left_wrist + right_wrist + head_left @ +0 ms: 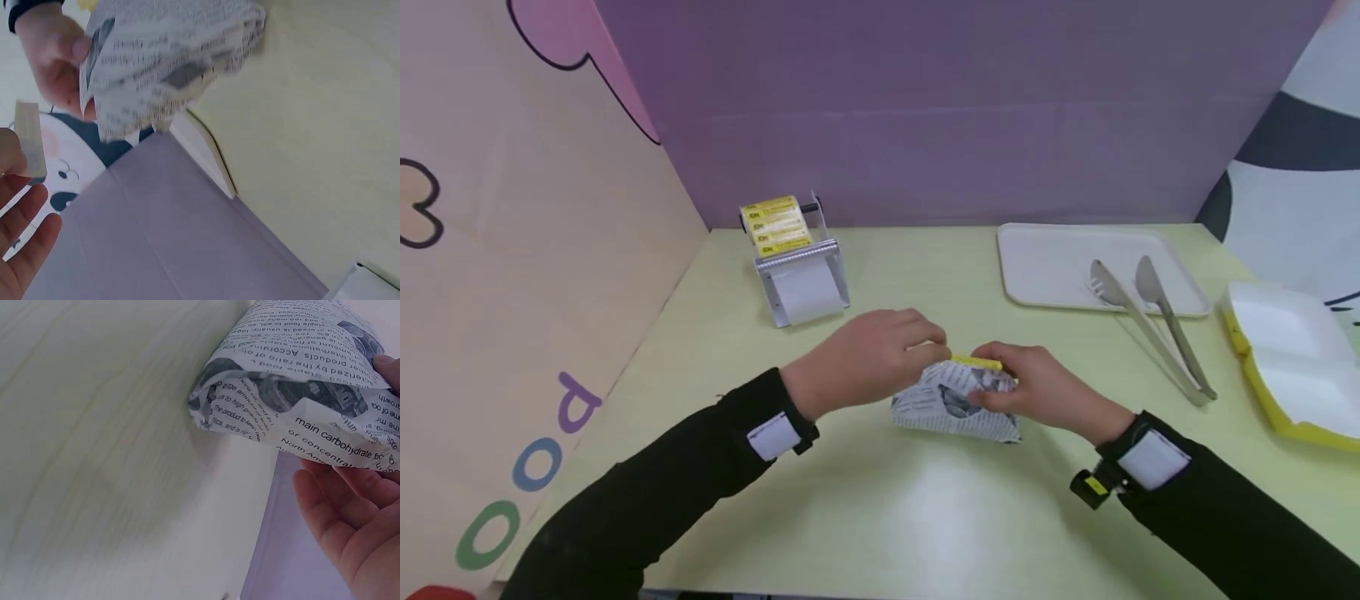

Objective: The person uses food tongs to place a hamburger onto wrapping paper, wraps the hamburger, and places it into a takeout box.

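My right hand [1041, 387] grips a folded packet of newsprint-patterned paper [943, 410], its thumb on the near face and fingers behind. The right wrist view shows the packet's folded end [300, 400] lifted over the table, with fingers under it. What the packet wraps is hidden. My left hand [872, 358] is at the packet's upper left, pinching a short label strip [31, 140] between thumb and finger. In the head view that label appears as a yellow strip [976, 362] along the packet's top edge, between both hands.
A metal dispenser [835, 267] with a roll of yellow-and-white labels [775, 223] stands at the back left. Metal tongs [1180, 346] lean across the front edge of a white tray [1045, 267] at the back right. An unfolded yellow-and-white takeout box [1300, 358] lies at the right.
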A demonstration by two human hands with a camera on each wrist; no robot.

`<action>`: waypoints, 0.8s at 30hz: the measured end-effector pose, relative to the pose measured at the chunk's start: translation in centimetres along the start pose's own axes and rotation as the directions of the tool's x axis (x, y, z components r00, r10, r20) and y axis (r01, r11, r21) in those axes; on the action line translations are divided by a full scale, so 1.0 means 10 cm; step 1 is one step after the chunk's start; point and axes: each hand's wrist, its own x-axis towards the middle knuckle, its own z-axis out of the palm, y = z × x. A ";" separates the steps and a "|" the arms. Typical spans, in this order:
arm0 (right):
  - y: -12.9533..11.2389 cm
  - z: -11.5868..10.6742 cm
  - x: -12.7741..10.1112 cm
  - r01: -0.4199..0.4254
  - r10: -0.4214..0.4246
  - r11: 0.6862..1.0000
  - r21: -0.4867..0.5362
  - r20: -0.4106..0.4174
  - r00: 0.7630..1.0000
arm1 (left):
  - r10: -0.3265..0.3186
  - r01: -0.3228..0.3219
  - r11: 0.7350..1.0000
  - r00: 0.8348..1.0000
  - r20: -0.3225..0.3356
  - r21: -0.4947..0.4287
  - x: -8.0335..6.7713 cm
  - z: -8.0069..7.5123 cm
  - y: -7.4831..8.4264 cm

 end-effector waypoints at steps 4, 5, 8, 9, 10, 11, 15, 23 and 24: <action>0.03 0.01 0.00 0.020 -0.020 1.000 -0.017 -0.016 1.000 | 0.025 -0.031 0.998 0.995 0.096 0.058 0.03 0.07 0.11; 0.04 0.01 0.00 0.028 -0.028 0.999 -0.020 -0.019 0.999 | 0.031 -0.041 0.996 0.992 0.119 0.079 0.04 0.08 0.12; 0.05 0.02 0.00 0.051 -0.051 0.998 -0.029 -0.027 0.998 | 0.059 -0.087 0.984 0.982 0.178 0.154 0.05 0.13 0.16; 0.05 0.02 0.00 0.053 -0.054 0.998 -0.030 -0.026 0.998 | 0.068 -0.104 0.978 0.979 0.192 0.181 0.05 0.15 0.18; 0.05 0.02 0.00 0.056 -0.057 0.998 -0.030 -0.023 0.998 | 0.075 -0.117 0.971 0.977 0.201 0.209 0.05 0.16 0.18; 0.04 0.02 0.00 0.058 -0.058 0.998 -0.030 -0.021 0.998 | 0.080 -0.129 0.964 0.975 0.206 0.234 0.05 0.17 0.19; 0.03 0.01 0.00 0.049 -0.049 0.998 -0.038 -0.013 0.999 | 0.099 -0.163 0.938 0.972 0.214 0.307 0.05 0.21 0.20; 0.02 0.00 0.00 0.026 -0.027 0.998 -0.054 -0.010 1.000 | 0.134 -0.211 0.921 0.961 0.240 0.327 0.05 0.26 0.20; 0.03 0.00 0.01 0.025 -0.025 0.998 -0.052 -0.010 1.000 | 0.131 -0.212 0.922 0.958 0.256 0.324 0.06 0.26 0.19</action>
